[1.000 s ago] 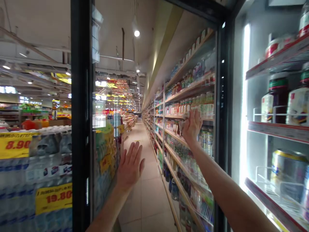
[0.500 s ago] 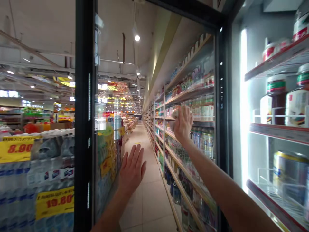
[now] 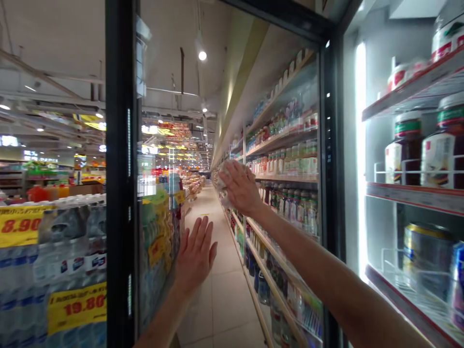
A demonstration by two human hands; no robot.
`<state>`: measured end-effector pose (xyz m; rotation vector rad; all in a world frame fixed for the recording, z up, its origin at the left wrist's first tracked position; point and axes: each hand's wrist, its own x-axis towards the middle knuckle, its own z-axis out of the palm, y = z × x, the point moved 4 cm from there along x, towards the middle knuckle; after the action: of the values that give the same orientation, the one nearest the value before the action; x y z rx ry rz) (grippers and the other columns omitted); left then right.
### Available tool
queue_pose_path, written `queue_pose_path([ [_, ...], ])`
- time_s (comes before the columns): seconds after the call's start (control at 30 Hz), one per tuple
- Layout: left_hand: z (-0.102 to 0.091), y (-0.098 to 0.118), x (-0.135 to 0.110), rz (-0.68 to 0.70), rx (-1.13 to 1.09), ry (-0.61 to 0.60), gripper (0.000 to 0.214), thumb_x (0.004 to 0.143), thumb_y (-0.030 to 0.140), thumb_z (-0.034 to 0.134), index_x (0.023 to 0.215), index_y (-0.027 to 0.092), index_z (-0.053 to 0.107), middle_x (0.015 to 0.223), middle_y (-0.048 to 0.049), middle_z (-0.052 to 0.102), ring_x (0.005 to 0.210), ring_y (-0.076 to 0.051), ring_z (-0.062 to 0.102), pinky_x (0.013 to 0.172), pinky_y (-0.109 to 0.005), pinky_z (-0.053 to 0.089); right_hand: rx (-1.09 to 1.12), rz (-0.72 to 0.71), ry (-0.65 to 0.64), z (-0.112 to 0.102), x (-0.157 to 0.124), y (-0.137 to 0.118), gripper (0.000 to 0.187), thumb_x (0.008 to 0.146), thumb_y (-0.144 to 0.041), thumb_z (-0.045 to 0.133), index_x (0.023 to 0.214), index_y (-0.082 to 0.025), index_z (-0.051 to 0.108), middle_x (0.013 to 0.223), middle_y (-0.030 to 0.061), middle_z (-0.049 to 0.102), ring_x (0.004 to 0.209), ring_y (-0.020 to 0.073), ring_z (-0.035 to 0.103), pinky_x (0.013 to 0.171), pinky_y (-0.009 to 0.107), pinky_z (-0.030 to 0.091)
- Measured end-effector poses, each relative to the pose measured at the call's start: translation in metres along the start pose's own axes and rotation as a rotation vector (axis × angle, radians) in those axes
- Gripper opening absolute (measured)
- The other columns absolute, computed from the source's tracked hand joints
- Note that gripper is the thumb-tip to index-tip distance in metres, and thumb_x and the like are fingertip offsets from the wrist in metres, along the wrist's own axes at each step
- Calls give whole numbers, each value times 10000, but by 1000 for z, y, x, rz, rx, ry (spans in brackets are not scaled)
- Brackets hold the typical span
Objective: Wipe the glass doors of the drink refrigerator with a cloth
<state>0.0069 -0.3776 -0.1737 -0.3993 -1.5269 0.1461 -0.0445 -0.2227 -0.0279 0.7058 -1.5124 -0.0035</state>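
Observation:
The glass door (image 3: 329, 145) of a drinks fridge stands swung out in front of me, in a black frame. My right hand (image 3: 241, 188) is up against the middle of the pane, fingers pressed over a pale cloth (image 3: 222, 186) that is smeared by motion. Lower and to the left, my left hand (image 3: 196, 251) is raised with its fingers stretched out. Its palm faces the glass and it holds nothing; whether it touches the pane, I cannot tell.
At right, lit fridge shelves (image 3: 413, 195) carry dark bottles (image 3: 437, 145) and a can (image 3: 426, 256). Packs of bottled water (image 3: 68, 261) with yellow price signs (image 3: 78, 307) stand left of the door frame. Through or on the glass show stocked shelves (image 3: 282, 176) and a tiled aisle (image 3: 232, 290).
My right hand has swept left across the glass with the cloth. My left hand stays in nearly the same place. The view has shifted slightly.

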Motion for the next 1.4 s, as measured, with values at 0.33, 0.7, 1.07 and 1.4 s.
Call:
queue_pose_path([
  [0.33,-1,1,1,2,2,-1,657,861,216,491,1443,133,197,1371,-128,456,1373,-207,246,1138,-394,194,15,196,102,0,21,5,502,891,-237,356,1393,-231,362,1465,46,352,1391,247,221,1113,503,222],
  [0.7,-3,0,-1,24,-59,6,633,853,170,478,1435,169,230,1392,-119,433,1367,-213,265,1129,-415,225,34,-1,-101,12,62,-89,502,899,-252,381,1399,-262,337,1509,-5,263,1408,240,175,1146,494,175],
  [1.07,-22,-24,19,-65,-115,17,567,864,183,463,1406,229,300,1401,-98,437,1359,-208,300,1125,-434,207,7,166,-5,1,64,-23,497,908,-233,352,1405,-253,335,1504,30,276,1403,242,187,1135,512,166],
  [1.4,-16,-65,50,-262,28,12,598,896,323,430,1444,229,209,1483,-117,283,1396,-260,193,1124,-503,142,3,89,14,-4,-25,-14,459,894,-257,362,1349,-262,427,1456,50,377,1385,224,253,1113,471,212],
])
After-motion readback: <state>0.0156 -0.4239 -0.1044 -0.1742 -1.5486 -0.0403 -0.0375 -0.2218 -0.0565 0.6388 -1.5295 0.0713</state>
